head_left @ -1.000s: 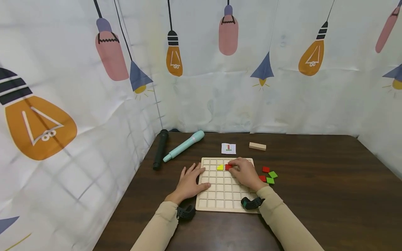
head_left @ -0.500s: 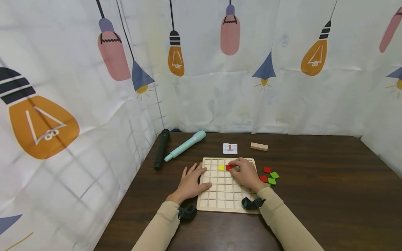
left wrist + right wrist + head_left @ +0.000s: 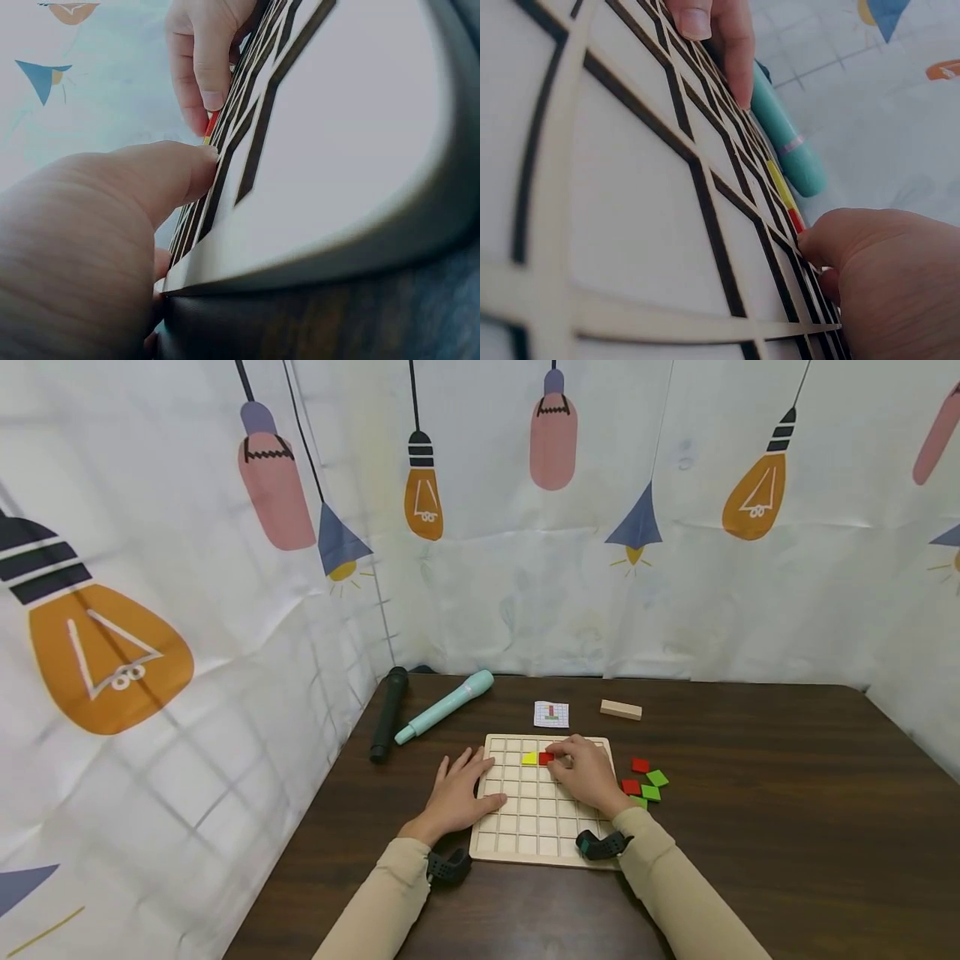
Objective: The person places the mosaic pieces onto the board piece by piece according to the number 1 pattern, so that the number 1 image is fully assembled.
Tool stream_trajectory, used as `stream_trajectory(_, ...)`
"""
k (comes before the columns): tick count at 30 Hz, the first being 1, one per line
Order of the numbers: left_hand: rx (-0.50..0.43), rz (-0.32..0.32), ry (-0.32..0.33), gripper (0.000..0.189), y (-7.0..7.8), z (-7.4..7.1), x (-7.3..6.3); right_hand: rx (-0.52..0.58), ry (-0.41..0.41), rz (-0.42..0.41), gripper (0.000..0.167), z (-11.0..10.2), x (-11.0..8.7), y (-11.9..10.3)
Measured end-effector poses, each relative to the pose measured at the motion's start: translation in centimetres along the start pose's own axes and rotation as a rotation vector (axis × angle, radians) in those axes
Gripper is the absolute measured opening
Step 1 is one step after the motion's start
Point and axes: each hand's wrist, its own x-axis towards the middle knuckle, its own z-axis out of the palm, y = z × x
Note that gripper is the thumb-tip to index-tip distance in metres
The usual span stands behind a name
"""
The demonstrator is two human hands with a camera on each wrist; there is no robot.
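A pale wooden grid board point(image 3: 517, 845) lies on the dark table. In its upper rows sit a yellow tile point(image 3: 529, 759) and, just right of it, a red tile point(image 3: 546, 759). My right hand point(image 3: 587, 777) pinches the red tile at its right side, thumb and forefinger curled; the left wrist view shows the thumb on the red tile point(image 3: 212, 120). My left hand point(image 3: 452, 797) rests along the board's left edge with fingers spread and the thumb point(image 3: 169, 169) on the grid. The right hand and forearm cover part of the board's right side.
Loose red and green tiles point(image 3: 650, 792) lie right of the board. Behind it are a small printed grid card point(image 3: 551, 714) and a wooden block point(image 3: 621, 709). A black microphone-shaped object point(image 3: 388, 714) and a mint one point(image 3: 444, 707) lie at the back left, near a patterned curtain point(image 3: 487, 593).
The head view has shifted slightly. Both hands stay at the same places on the board, the right one still at the red tile.
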Motion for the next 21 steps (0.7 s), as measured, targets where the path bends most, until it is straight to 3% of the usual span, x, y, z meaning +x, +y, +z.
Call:
stream_trajectory(7,-0.016,-0.003,-0.006,0.070,0.1,-0.1,-0.1,0.033,-0.009,0.021,0.026,0.0,-0.2,0.2)
stream_trajectory(14,-0.035,0.004,-0.002,0.070,-0.2,0.1,-0.1,0.153,-0.040,0.043,0.027,-1.0,-0.6,0.2)
stream_trajectory(21,-0.032,0.001,-0.004,0.070,-0.4,0.0,0.0,0.091,-0.023,0.008,0.027,-3.1,-1.4,0.4)
